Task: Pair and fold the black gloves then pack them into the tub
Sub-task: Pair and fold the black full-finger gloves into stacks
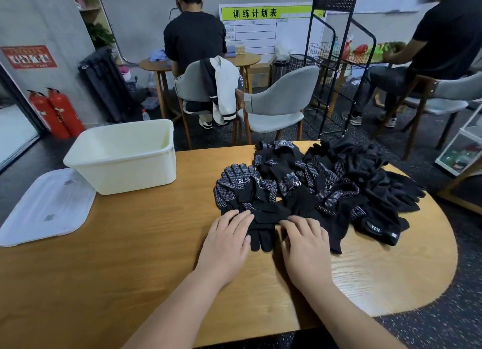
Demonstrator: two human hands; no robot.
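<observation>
Our left hand (229, 240) and right hand (305, 244) lie flat, fingers straight, gripping nothing, on the black gloves (313, 181) heaped just beyond them. They look soft, light and floppy (dotted palms should grip); we'd pinch the cuffs. The tub (130, 176) stands up-left of our left hand.

Bench (156, 244): tub (122, 163) far left; lid (44, 207) left of it, nearer; glove pile (326, 181) right; both hands at pile's near edge.
</observation>
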